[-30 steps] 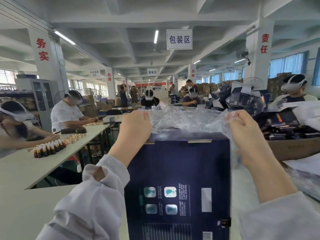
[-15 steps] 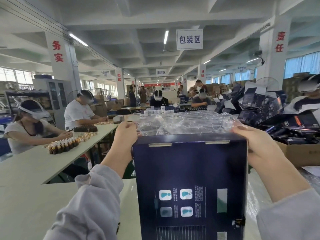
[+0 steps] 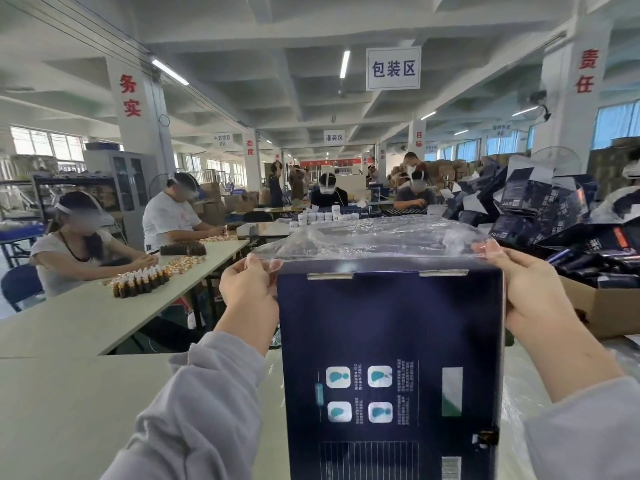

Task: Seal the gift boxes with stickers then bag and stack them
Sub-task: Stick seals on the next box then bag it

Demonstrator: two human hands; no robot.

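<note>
A tall dark blue gift box (image 3: 388, 323) stands upright right in front of me, its printed back panel facing the camera. A clear plastic bag (image 3: 374, 237) is spread open over the box's top edge. My left hand (image 3: 247, 292) pinches the bag's left rim beside the box's upper left corner. My right hand (image 3: 530, 292) pinches the bag's right rim at the upper right corner. The lower part of the bag and the box's far sides are hidden.
A cardboard carton (image 3: 609, 306) of dark blue boxes sits at the right, with a heap of unfolded blue boxes (image 3: 533, 202) behind it. The white table (image 3: 62, 410) spreads to my left. Seated workers (image 3: 79, 244) handle small brown bottles (image 3: 138, 282) at the neighbouring table.
My two hands have moved apart and lower along the box's top corners, stretching the bag's mouth wide over the box. The view has shifted slightly to the left.
</note>
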